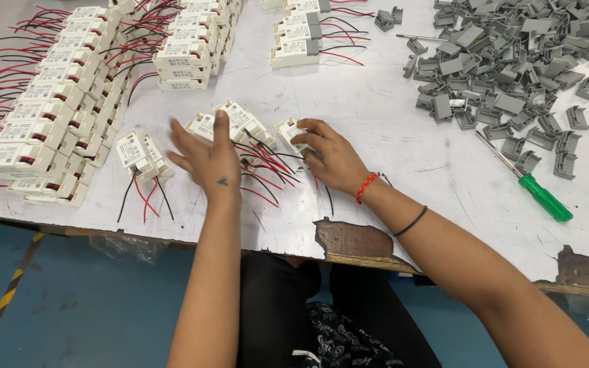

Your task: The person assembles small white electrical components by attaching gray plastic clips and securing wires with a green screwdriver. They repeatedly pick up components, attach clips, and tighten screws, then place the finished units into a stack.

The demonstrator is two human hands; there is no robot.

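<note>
Left hand point(207, 161) flat on white labelled modules point(230, 126), right hand point(328, 158) alongside

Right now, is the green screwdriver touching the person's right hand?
Apart. The head view shows the green screwdriver lying on the table, with bare tabletop between it and the right hand.

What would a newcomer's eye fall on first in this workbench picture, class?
First, the two hands mid-table: the left hand spread over small white boxes with red and black wires, the right hand touching another. Then the stacked white boxes at left, the grey plastic caps heaped top right, and a green-handled screwdriver.
</note>
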